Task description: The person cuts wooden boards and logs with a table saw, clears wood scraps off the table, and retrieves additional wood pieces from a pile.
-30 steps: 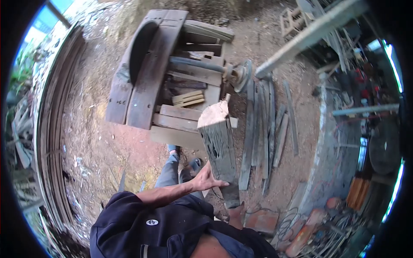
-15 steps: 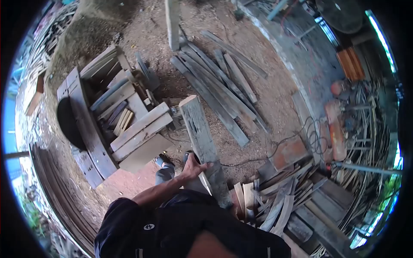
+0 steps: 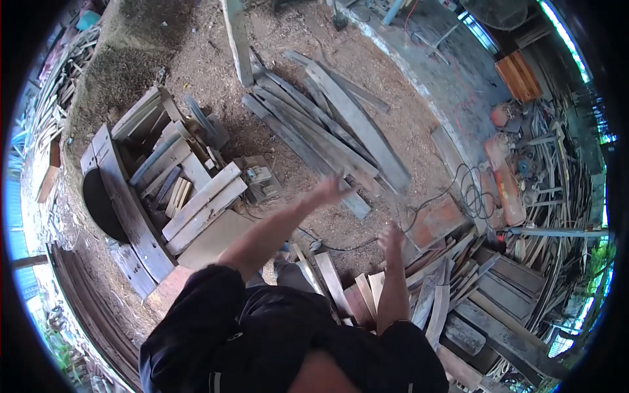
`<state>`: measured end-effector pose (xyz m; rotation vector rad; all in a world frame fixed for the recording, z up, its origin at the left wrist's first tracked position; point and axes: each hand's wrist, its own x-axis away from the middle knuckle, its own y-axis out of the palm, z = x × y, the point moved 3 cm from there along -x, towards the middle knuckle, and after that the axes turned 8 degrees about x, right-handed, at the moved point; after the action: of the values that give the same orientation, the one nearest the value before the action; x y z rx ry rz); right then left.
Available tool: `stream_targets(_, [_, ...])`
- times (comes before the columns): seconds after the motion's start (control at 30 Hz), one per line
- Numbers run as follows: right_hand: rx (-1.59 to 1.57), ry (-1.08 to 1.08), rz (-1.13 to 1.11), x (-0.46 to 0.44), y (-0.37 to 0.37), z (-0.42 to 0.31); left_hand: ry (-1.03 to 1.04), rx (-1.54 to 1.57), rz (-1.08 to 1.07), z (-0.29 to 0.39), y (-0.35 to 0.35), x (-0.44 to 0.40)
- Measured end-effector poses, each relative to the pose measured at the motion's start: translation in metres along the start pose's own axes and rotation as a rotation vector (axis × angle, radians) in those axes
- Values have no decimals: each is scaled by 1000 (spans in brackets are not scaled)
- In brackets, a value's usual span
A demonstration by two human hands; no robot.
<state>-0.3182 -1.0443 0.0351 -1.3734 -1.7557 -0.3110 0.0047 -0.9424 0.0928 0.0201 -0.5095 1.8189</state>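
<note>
A thick, weathered timber [image 3: 360, 128] lies slantwise over long grey boards [image 3: 304, 128] on the ground, apart from both hands. My left hand [image 3: 333, 191] is stretched forward above the near ends of the boards, its fingers apart and nothing in them. Lower and to the right, my right hand [image 3: 392, 237] is raised beside a black cable, slightly blurred, with loose fingers and nothing visible in it.
A wooden saw bench [image 3: 134, 216] with a large dark round blade [image 3: 103, 204] stands at left. Scrap wood [image 3: 452, 288] is heaped at lower right, near a reddish slab [image 3: 438, 219] and a coiled cable [image 3: 477, 196]. An upright post [image 3: 237, 42] rises beyond the boards.
The timber has left my left hand and now rests across the boards. My left hand has moved forward, and my right hand has come into clear view. The camera view has turned right.
</note>
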Motion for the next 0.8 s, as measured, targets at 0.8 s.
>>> stream_targets(0.8, [491,172,-690,46,168,115,-1331,369,640,-246,87,551])
